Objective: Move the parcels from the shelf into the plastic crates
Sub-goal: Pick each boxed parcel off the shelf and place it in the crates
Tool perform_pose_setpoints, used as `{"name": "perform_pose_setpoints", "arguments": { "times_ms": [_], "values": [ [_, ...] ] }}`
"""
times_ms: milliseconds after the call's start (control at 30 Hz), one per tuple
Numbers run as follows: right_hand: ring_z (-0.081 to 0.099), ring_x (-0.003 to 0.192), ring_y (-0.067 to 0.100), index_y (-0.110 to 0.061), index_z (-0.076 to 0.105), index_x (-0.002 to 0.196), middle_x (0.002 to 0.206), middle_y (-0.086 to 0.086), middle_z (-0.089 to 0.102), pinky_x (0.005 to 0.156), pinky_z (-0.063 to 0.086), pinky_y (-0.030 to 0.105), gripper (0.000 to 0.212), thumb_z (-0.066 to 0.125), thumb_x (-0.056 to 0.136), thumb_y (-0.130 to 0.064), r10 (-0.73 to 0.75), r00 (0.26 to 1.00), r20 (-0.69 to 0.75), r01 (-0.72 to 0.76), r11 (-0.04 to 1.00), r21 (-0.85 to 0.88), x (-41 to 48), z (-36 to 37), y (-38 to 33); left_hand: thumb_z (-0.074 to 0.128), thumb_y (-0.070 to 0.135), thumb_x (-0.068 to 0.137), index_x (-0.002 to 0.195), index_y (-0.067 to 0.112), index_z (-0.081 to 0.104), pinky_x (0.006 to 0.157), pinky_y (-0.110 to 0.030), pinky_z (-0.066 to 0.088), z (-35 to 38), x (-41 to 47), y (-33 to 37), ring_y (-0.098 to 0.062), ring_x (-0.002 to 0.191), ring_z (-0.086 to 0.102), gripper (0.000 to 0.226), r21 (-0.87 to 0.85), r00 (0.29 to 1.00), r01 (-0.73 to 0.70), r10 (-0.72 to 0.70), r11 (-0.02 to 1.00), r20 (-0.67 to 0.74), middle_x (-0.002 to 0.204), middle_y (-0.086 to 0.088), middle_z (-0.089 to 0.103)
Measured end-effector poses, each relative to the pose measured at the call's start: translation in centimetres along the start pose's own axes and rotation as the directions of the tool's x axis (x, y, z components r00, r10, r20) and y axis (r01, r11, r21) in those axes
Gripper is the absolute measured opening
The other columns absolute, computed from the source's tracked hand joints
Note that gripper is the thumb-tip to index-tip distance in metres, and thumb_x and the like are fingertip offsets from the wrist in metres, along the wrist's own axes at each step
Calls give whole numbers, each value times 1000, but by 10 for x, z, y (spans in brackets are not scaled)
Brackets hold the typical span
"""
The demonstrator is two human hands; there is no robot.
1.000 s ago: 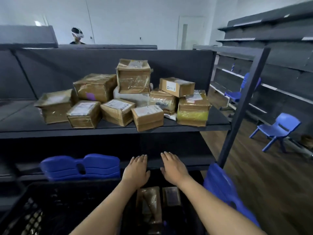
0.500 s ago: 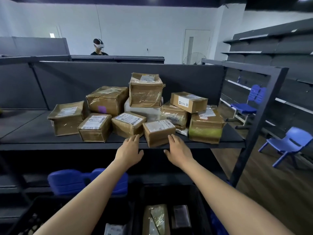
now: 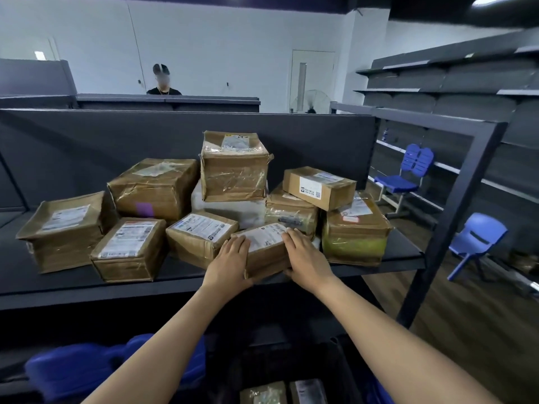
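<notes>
Raised from the black crate (image 3: pixel 339 363) a second ago, now gripping the front parcel (image 3: pixel 264 243) between left hand (image 3: pixel 230 265) and right hand (image 3: pixel 307 259), fingers (image 3: pixel 293 239) curled over its ends. Still on the shelf (image 3: pixel 73 290) edge, ready to lift; more piled behind.

L hand (image 3: pixel 231 265) + R hand (image 3: pixel 306 259) clasp small parcel (image 3: pixel 266 248) at shelf (image 3: pixel 58 282) front edge.

Both bare forearms reach forward and converge. The left hand (image 3: pixel 230 263) and right hand (image 3: pixel 306 258) clasp one parcel (image 3: pixel 264 243) between them, palms facing inward, fingers lapped over its top edges, thumbs low at its front
</notes>
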State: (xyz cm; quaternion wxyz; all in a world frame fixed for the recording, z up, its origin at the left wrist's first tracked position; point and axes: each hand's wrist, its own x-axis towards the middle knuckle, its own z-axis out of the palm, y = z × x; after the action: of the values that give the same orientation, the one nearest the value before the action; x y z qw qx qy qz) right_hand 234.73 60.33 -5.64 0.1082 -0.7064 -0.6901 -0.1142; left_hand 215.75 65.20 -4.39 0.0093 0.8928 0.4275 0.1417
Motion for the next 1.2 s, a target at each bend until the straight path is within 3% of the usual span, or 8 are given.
{"name": "perform_pose_setpoints", "arguments": {
  "times_ms": [233,333,633,833,967,1033,1100,1200],
  "values": [
    [15,146,26,-7,19,148,156,11,19,117,18,33,86,70,82,-27,-25,998,-60,26,1000,17,5,8,-5,76,31,75,150,8,14,119,-31,7,14,9,-4,-25,148,5,100,183,996,-89,92,979,-9,158,-7,13],
    [14,146,25,-7,19,148,156,10,19,117,18,32,85,70,83,-27,-6,997,-79,11,998,64,7,8,-7,76,21,75,149,4,18,119,-31,13,21,11,-2,-26,148,11,96,204,992,-100,114,974,-54,157,-11,19],
    [15,146,29,-4,23,148,155,14,22,119,4,36,94,76,75,-31,-132,982,-137,131,991,-13,2,4,-9,77,34,69,149,9,17,116,-26,23,1,6,-3,-18,148,9,102,97,992,-116,120,989,-44,156,-3,17],
    [40,135,31,-3,42,137,140,16,46,114,30,44,87,82,65,-29,-233,934,-269,229,972,-47,-9,-6,-10,76,36,67,146,10,26,114,-27,29,-17,-10,5,-19,145,19,97,49,977,-169,174,984,-126,152,-5,27],
    [40,135,30,-3,42,137,141,15,46,114,29,44,83,78,67,-31,-306,919,-247,296,952,-80,-25,-13,1,77,55,65,147,16,28,111,-33,35,-33,-25,5,-15,141,28,103,-281,991,-94,63,955,-116,153,1,29],
    [36,138,28,-5,38,139,144,14,43,114,31,45,84,77,70,-33,-341,909,-239,335,940,-65,-34,-15,8,70,54,74,143,15,36,108,-33,37,-40,-27,3,-17,133,41,87,-484,985,31,-109,874,-135,145,-1,43],
    [32,140,25,-6,35,140,146,12,41,114,30,45,85,76,71,-36,-373,890,-261,370,927,-60,-43,-18,14,64,48,83,131,14,52,100,-33,43,-45,-27,4,-20,118,54,60,-683,948,230,-319,694,-6,130,-4,58],
    [27,142,23,-6,32,140,147,12,38,117,24,42,83,73,76,-39,-437,844,-311,442,895,-57,-58,-22,18,61,45,86,114,17,65,95,-35,50,-48,-33,4,-22,104,64,40,-860,861,486,-254,155,440,113,-6,70]
  ]
}}
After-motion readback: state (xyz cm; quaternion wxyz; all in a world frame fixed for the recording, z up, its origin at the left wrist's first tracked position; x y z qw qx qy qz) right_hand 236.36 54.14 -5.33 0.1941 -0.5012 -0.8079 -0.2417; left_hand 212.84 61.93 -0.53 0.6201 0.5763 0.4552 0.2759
